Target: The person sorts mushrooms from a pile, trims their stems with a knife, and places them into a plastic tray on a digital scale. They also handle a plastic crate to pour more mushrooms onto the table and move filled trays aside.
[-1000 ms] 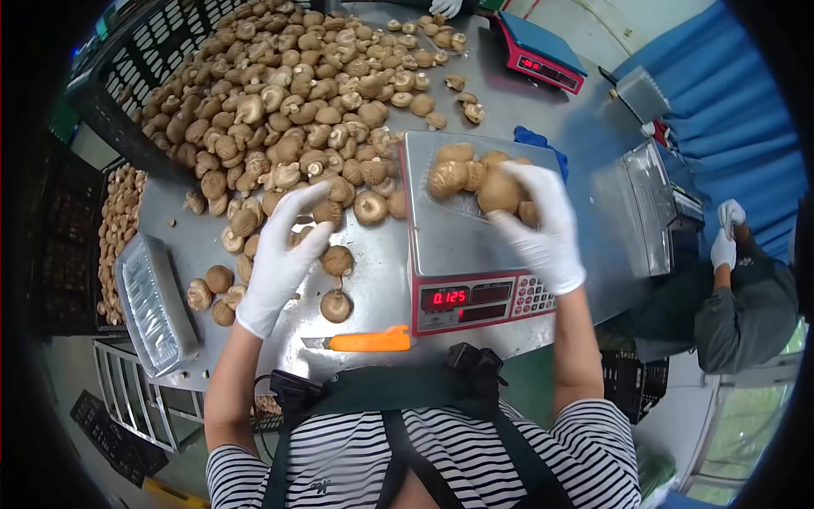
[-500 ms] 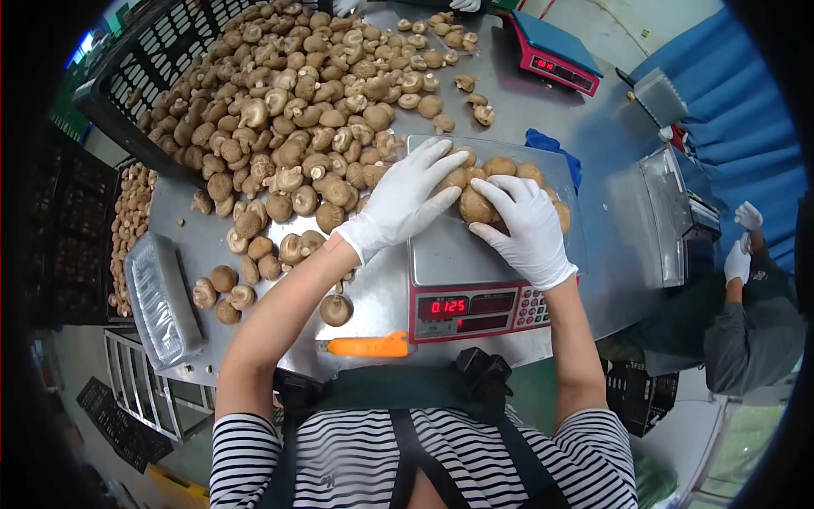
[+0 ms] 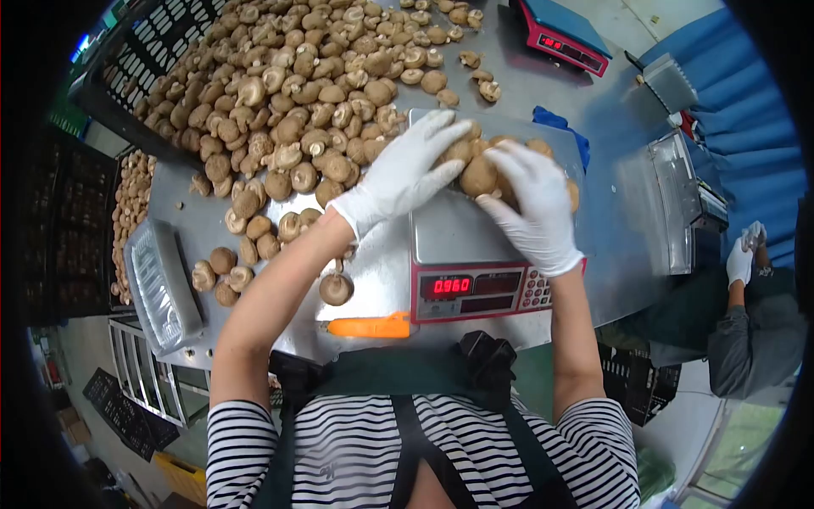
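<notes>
Brown mushrooms [image 3: 480, 176] are grouped in a clear tray on the steel plate of a red scale [image 3: 462, 242], whose display reads 0.960. My left hand [image 3: 411, 174], in a white glove, lies at the group's left side with its fingers apart, touching the mushrooms. Over their right side is my right hand [image 3: 536, 204], also gloved, slightly blurred, its fingers spread and bent over the mushrooms. An orange-handled tool [image 3: 369, 326] lies left of the scale's front, near a single mushroom [image 3: 336, 289].
A large mushroom pile [image 3: 288, 102] spreads from a black crate [image 3: 127, 81]. Stacked clear trays [image 3: 161, 284] stand at the left table edge. A second scale [image 3: 566, 38] and blue cloth [image 3: 564, 131] are beyond. At right, a co-worker's gloved hand [image 3: 739, 259] shows.
My right hand has loosened over the mushrooms, its fingers straighter. The display went from 0.125 to 0.960. The view has shifted slightly, and the co-worker's hands have come together.
</notes>
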